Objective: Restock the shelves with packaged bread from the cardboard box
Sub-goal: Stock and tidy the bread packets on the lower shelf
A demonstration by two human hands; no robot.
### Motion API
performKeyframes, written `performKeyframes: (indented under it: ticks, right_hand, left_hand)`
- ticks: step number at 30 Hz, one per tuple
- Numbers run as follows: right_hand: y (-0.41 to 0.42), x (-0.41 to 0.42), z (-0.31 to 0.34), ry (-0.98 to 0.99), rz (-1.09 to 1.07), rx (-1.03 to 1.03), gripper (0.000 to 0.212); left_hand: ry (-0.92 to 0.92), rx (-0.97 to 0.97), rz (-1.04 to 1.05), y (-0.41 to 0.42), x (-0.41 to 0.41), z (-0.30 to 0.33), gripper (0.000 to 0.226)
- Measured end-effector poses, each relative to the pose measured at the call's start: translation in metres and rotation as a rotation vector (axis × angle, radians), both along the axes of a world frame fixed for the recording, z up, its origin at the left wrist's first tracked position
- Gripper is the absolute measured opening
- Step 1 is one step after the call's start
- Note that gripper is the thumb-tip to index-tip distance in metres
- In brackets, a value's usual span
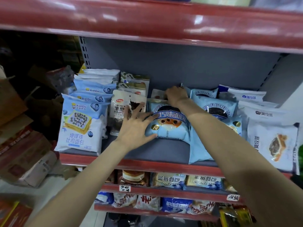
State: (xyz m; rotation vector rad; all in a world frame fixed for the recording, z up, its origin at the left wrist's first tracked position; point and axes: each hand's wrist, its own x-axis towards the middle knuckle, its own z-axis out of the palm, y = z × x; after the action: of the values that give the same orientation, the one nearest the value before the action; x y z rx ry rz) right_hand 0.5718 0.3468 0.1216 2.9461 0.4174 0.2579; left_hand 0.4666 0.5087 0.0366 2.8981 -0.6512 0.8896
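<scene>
A light-blue bread packet (pixel 170 126) stands on the grey shelf (pixel 155 153) with a red front edge, in the middle of the row. My left hand (pixel 136 126) lies flat against its left side with the fingers spread. My right hand (pixel 176 95) curls over the packet's top edge and pinches it. More light-blue packets of the same kind (pixel 216 108) lean just to the right. The cardboard boxes (pixel 24 158) are stacked at the left, and I cannot see inside them.
White XianDu toast packets (pixel 82 123) fill the shelf's left end, with a dark-filled packet (pixel 121 110) beside them. White sandwich-bread packets (pixel 272 140) stand at the right. A red shelf (pixel 147 22) hangs close overhead. Lower shelves (pixel 164 190) hold blueberry bread and other packets.
</scene>
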Motion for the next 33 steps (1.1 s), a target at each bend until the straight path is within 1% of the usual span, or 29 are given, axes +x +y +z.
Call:
performKeyframes:
  ticks: [2,7,9,11,12,14,15,16,17,19,20,21,22,23,25,27,28,30,31,33]
  right_hand:
    - [-0.001,0.002,-0.004,-0.013,-0.017,0.023,0.026]
    - [-0.001,0.0,-0.001,-0.189,-0.002,-0.026,0.024]
    - [-0.002,-0.001,0.005,-0.309,-0.008,-0.002,0.022]
    - [-0.005,-0.011,0.017,-0.478,-0.018,0.033,0.016]
    - [-0.007,-0.019,0.021,-0.57,-0.017,0.07,0.011]
    - [-0.011,-0.038,0.023,-0.718,0.055,0.189,0.014]
    - [-0.012,-0.048,0.019,-0.76,0.108,0.257,0.014]
    - [-0.013,-0.057,0.013,-0.811,0.159,0.316,0.014]
    - [-0.015,-0.069,0.004,-0.844,0.186,0.372,0.012]
    - [-0.02,-0.093,-0.016,-0.888,0.191,0.46,0.007]
    - [-0.022,-0.105,-0.026,-0.91,0.198,0.503,0.005]
    - [-0.022,-0.116,-0.036,-0.913,0.219,0.554,0.006]
    - [-0.021,-0.126,-0.046,-0.904,0.254,0.601,0.006]
    - [-0.019,-0.135,-0.055,-0.9,0.29,0.638,0.006]
    - [-0.012,-0.15,-0.07,-0.904,0.333,0.684,0.007]
    - [-0.007,-0.158,-0.081,-0.886,0.368,0.687,0.007]
    - [-0.003,-0.162,-0.085,-0.864,0.396,0.684,0.006]
    - [0.003,-0.169,-0.095,-0.796,0.452,0.69,0.003]
    - [0.006,-0.174,-0.101,-0.76,0.469,0.696,0.003]
    - [0.009,-0.187,-0.114,-0.674,0.503,0.697,0.003]
  left_hand:
    - [0.01,0.003,0.0,0.0,0.001,0.0,0.069]
    - [0.012,0.001,0.003,-0.001,0.001,0.0,0.07]
    - [0.011,-0.001,0.004,-0.002,0.003,0.0,0.07]
    - [0.031,-0.004,0.001,-0.002,0.004,-0.001,0.069]
    - [0.048,-0.004,0.005,-0.001,0.004,-0.001,0.069]
    - [0.112,-0.053,-0.004,0.0,0.005,0.0,0.069]
    - [0.155,-0.156,-0.032,0.0,0.005,0.002,0.066]
    - [0.215,-0.357,-0.085,0.0,0.004,0.006,0.059]
    - [0.288,-0.644,-0.154,-0.001,0.001,0.013,0.048]
    - [0.398,-1.299,-0.267,-0.003,-0.008,0.029,0.027]
    - [0.431,-1.559,-0.277,-0.004,-0.011,0.037,0.021]
    - [0.476,-1.735,-0.26,-0.004,-0.013,0.042,0.017]
    - [0.535,-1.811,-0.23,-0.004,-0.015,0.046,0.015]
    - [0.599,-1.795,-0.2,-0.004,-0.017,0.047,0.017]
    - [0.666,-1.628,-0.189,-0.006,-0.026,0.048,0.031]
    - [0.606,-1.479,-0.205,-0.005,-0.036,0.042,0.056]
    - [0.539,-1.414,-0.218,-0.002,-0.043,0.037,0.064]
    - [0.404,-1.318,-0.252,0.006,-0.06,0.026,0.07]
    - [0.365,-1.306,-0.262,0.011,-0.067,0.02,0.071]
    - [0.374,-1.338,-0.239,0.018,-0.081,0.008,0.072]
